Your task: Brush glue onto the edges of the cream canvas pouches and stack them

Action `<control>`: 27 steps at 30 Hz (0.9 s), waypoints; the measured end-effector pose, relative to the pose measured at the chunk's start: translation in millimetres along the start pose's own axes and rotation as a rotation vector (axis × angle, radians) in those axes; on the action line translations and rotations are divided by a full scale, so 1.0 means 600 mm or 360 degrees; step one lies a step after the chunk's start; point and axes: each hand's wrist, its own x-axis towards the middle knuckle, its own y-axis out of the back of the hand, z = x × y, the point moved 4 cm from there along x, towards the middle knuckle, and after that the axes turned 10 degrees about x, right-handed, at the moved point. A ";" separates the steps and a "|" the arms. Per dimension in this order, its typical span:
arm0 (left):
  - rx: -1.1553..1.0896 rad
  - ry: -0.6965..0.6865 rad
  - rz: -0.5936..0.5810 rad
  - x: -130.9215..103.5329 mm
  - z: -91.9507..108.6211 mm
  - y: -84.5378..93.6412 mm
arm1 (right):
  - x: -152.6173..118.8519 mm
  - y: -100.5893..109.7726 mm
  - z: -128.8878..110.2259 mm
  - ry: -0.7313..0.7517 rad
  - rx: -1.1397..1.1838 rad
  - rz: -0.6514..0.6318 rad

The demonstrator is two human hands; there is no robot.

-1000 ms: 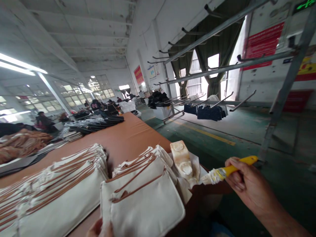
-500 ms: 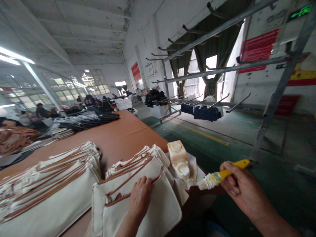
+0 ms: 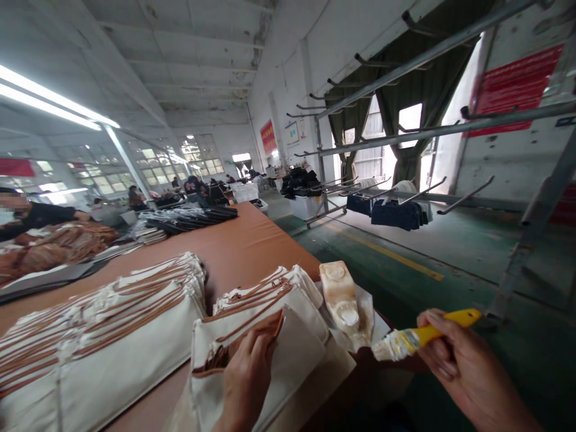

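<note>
My left hand (image 3: pixel 248 371) is closed on the brown-trimmed top edge of a cream bag piece (image 3: pixel 297 360), the front one of a stack, and its opening gapes with brown lining showing. In my right hand (image 3: pixel 454 360) is a yellow-handled paintbrush (image 3: pixel 427 333), its bristles coated in white paste and pointing left. Just beyond the brush tip, a plastic container (image 3: pixel 338 294) smeared with dried glue lies at the table corner on a pale sheet. More cream bag pieces (image 3: pixel 270 300) stand upright behind the one I grip.
A long row of cream pieces with brown edging (image 3: pixel 126 354) fills the left of the brown table (image 3: pixel 256 240). Black items (image 3: pixel 193 219) lie at its far end. A metal rack with prongs (image 3: pixel 432 135) stands to the right. Another person (image 3: pixel 40 216) is beside brown material at left.
My left hand has gone from resting on the front bag piece to gripping its edge, pulling the opening wider. The view has turned left; the brush stays in my right hand.
</note>
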 end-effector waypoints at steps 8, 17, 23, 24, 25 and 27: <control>0.0109 0.0134 -0.0537 0.089 0.004 -0.044 | 0.016 0.014 0.002 0.0052 0.0046 0.0006; -0.0014 0.0295 -0.0724 0.163 0.020 -0.128 | 0.065 0.014 0.010 0.0424 -0.0440 0.0035; -0.0407 0.0262 -0.0806 0.157 -0.005 -0.124 | 0.136 0.008 0.069 0.0692 -0.1496 -0.0362; -0.0470 0.0262 -0.0802 0.153 -0.008 -0.120 | 0.147 0.009 0.083 0.0702 -0.1545 -0.0411; -0.0537 0.0261 -0.0799 0.148 -0.010 -0.116 | 0.156 0.009 0.097 0.0704 -0.1575 -0.0452; -0.0685 0.0253 -0.0802 0.137 -0.011 -0.106 | 0.170 0.008 0.121 0.0718 -0.1659 -0.0539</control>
